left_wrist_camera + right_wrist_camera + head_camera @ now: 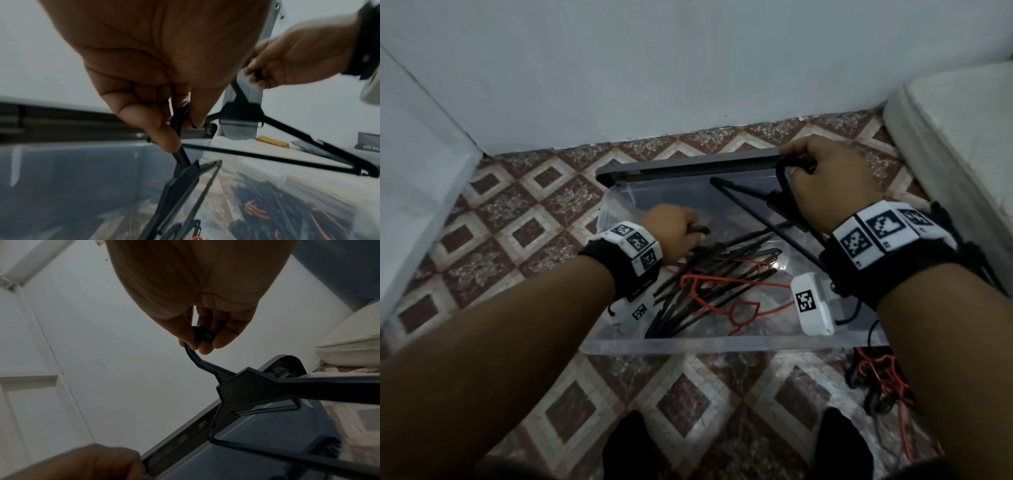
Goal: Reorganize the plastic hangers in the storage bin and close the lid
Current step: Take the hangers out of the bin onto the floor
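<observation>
The black plastic hanger (760, 202) hung from my right hand (825, 178), whose fingers (224, 335) were curled round its hook above the far right corner of the clear plastic storage bin (688, 344). Its triangle slanted down over the open bin. My left hand (671, 236) was lower, inside the bin near its left wall, thumb and fingers (158, 128) pinched on the hook of a second black hanger (180, 186) that trailed down into the heap.

That heap of black and red hangers (722, 284) lay tangled on the bin's floor, between my wrists. The dark grey lid (688, 169) stood open along the far rim, against the pale wall (688, 68). The bin sat on a floor of brown and cream diamond tiles (517, 205). More red and black hangers (876, 380) lay on the tiles outside the near right corner, partly behind my right forearm. A white mattress edge (962, 137) ran along the right.

The wrist-band cameras covered parts of the heap, so I could not count the hangers. In the left wrist view the heap was blurred; the right wrist view was dim.
</observation>
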The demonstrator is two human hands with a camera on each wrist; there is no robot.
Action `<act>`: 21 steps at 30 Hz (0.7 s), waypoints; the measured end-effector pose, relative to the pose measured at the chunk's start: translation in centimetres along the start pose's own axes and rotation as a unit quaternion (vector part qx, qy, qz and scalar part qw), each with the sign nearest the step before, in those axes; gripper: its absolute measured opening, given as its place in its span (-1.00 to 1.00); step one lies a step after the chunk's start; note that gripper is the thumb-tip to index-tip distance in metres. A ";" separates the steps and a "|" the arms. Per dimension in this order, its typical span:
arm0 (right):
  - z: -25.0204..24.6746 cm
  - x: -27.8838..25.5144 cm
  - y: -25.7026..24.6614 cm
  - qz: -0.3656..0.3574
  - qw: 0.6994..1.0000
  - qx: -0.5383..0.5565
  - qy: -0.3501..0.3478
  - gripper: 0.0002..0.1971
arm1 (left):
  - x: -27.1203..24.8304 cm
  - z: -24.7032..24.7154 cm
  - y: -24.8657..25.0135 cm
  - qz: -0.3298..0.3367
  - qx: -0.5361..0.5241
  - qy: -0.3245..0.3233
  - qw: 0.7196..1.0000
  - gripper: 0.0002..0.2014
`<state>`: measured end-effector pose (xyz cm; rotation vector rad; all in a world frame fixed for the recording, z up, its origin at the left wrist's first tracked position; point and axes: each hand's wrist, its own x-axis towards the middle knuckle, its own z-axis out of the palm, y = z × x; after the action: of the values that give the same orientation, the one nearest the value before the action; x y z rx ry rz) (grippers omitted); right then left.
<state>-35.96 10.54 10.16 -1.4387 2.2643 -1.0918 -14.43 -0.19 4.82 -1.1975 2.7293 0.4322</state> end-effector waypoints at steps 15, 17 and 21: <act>-1.3 -0.5 -0.7 -0.026 0.999 0.011 -0.025 -0.76 | -6.0 -8.6 2.4 0.105 0.032 0.067 0.992 -0.75; -1.1 -0.7 -0.9 -0.033 0.998 0.015 -0.048 -0.77 | -6.5 -9.2 2.1 0.094 0.024 0.091 0.991 -0.77; -0.7 -1.3 -1.3 -0.049 0.995 0.019 -0.088 -0.79 | -6.5 -7.1 2.4 0.071 -0.014 0.127 0.989 -0.86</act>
<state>-34.85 11.65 11.28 -1.5774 2.0617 -0.9880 -11.83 3.70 13.56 -1.1394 3.0487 0.3554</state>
